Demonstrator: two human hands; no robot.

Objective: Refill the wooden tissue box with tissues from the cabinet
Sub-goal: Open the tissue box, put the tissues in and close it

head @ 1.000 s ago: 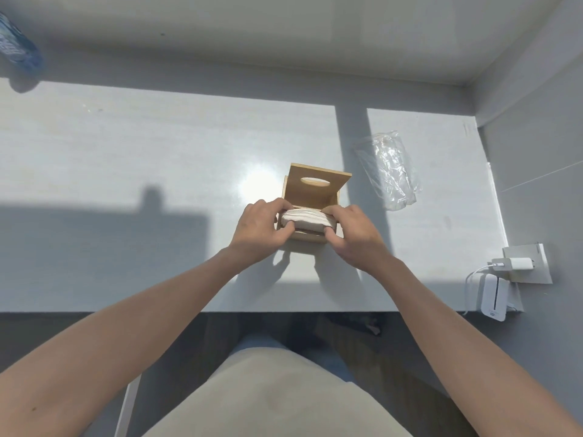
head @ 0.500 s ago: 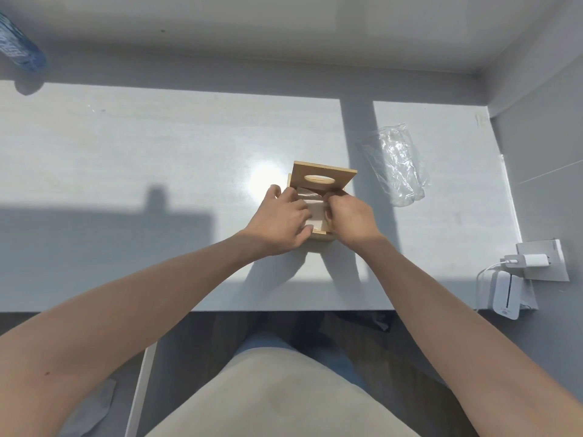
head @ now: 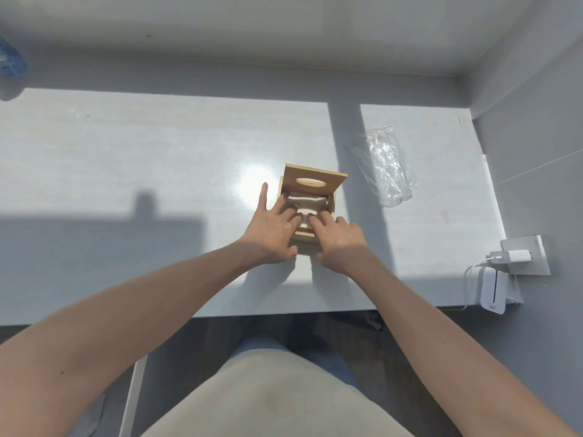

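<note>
The wooden tissue box [head: 304, 237] stands on the white table [head: 126, 159] just ahead of me. Its lid [head: 314, 182], with an oval slot, is tipped up at the back. A white stack of tissues [head: 307, 201] lies inside the box. My left hand [head: 273, 228] rests over the box's left side, fingers spread flat on the tissues, index finger out past the left wall. My right hand [head: 339, 239] lies over the front right, fingertips pressing on the tissues. Neither hand grips anything.
An empty clear plastic wrapper [head: 383, 165] lies to the right of the box. A white charger and device [head: 493, 287] sit by a wall socket at the table's right end. A blue object [head: 11, 63] is at the far left edge. The table's front edge runs just before my lap.
The tissue stack, held between both hands above the box a second ago, has gone down inside it. My fingers have opened and now lie flat on top of the tissues.
</note>
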